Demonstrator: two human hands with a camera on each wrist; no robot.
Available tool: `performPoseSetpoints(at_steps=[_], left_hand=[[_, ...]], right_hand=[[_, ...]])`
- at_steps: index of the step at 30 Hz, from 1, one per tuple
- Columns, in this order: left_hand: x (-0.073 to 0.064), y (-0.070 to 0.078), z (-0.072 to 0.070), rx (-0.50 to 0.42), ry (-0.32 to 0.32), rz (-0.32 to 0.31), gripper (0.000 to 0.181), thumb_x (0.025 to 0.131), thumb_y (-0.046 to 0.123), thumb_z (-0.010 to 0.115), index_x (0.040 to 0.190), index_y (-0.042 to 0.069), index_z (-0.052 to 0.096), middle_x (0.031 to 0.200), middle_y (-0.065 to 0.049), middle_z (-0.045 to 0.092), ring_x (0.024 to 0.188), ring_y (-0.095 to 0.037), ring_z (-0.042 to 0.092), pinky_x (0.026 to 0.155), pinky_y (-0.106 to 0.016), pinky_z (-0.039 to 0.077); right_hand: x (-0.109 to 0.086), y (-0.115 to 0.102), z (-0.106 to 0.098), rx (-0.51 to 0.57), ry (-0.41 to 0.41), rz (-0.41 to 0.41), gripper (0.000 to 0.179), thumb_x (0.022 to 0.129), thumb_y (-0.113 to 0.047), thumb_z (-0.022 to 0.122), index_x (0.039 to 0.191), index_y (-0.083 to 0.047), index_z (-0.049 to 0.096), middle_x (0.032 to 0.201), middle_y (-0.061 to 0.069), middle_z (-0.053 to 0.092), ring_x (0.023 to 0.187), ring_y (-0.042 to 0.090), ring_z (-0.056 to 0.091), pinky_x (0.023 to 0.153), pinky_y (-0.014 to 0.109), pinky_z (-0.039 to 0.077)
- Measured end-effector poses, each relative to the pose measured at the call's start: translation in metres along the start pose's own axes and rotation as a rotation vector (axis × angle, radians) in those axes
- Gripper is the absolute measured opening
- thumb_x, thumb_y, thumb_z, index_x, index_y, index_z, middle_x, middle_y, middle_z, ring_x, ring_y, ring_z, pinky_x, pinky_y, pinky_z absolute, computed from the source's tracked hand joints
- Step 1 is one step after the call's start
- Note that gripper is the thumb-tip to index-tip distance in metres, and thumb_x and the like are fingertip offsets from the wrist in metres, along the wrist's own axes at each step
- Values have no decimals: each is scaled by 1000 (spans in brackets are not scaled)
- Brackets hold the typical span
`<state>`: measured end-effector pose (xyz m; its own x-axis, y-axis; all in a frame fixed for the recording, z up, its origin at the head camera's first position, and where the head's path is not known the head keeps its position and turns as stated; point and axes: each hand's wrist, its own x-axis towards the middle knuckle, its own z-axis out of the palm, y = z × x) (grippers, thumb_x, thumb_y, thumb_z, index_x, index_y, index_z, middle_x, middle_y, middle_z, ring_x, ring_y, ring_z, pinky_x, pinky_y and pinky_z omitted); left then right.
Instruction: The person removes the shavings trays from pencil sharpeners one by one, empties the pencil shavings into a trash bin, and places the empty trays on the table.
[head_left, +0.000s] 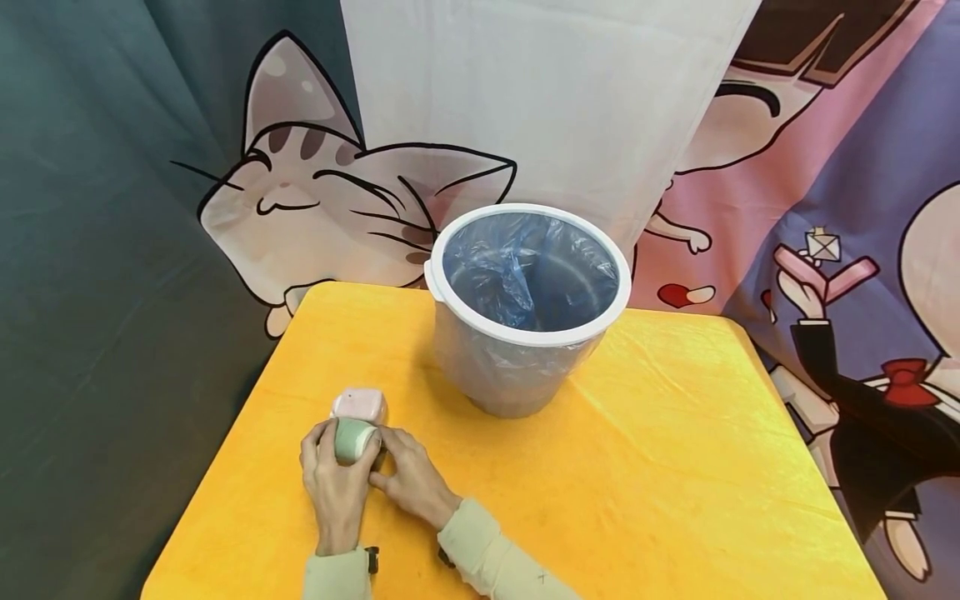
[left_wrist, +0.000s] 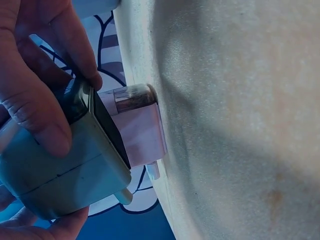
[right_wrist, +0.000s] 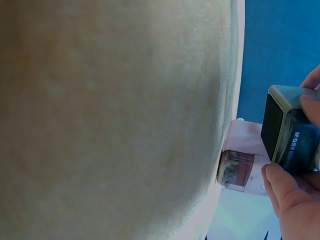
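My left hand (head_left: 337, 483) grips a green pencil sharpener (head_left: 352, 440), thumb on one side and fingers on the other. The sharpener is boxy, with a flat black base (right_wrist: 272, 127) and a dark see-through compartment (right_wrist: 300, 145) bearing light lettering. My right hand (head_left: 416, 479) pinches the compartment end with its fingertips (right_wrist: 280, 180). Just behind it on the table stands a pink pencil sharpener (head_left: 360, 405). Its clear compartment (right_wrist: 236, 169) shows dark shavings inside. The green sharpener overlaps the pink one in both wrist views.
A bin (head_left: 487, 367) with a white rim and a bluish plastic liner stands at the back middle of the yellow table (head_left: 675, 467), right of my hands. Cartoon-printed curtains (head_left: 315, 225) hang behind the table.
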<state>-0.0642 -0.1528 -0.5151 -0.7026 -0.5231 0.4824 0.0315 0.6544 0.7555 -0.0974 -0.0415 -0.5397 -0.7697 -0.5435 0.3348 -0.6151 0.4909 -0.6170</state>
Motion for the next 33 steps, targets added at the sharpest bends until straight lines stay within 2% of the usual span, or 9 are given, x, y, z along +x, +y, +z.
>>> performPoseSetpoints(at_steps=[8,16,23,33], left_hand=[[1,3,-2,-11,-36,-82,61,69,22,80,118,-6,57,120,-19,48,102,-34,48,77,-50,43],[-2,2,-1,-20,-37,-77,58,69,19,80,116,-6,58,118,-20,48,101,-34,47,76,-50,42],[-3,-1,-1,-11,-52,-84,58,69,20,80,117,-5,57,119,-19,48,102,-34,45,77,-49,40],[3,-9,-8,33,5,-55,58,67,16,81,115,-6,57,117,-21,47,102,-37,44,74,-52,42]], right_hand=[[-1,-1,-2,8,-23,22,65,82,-28,69,137,-8,41,128,6,52,115,15,49,94,24,43],[-1,0,-3,5,-30,56,64,79,-30,71,132,-6,44,123,4,54,111,12,51,92,21,43],[-3,0,-3,22,-42,89,61,78,-34,72,128,-8,48,120,1,55,107,9,52,90,19,43],[-4,1,-7,65,-69,113,62,77,-36,73,127,-10,48,120,-2,55,106,7,52,91,21,43]])
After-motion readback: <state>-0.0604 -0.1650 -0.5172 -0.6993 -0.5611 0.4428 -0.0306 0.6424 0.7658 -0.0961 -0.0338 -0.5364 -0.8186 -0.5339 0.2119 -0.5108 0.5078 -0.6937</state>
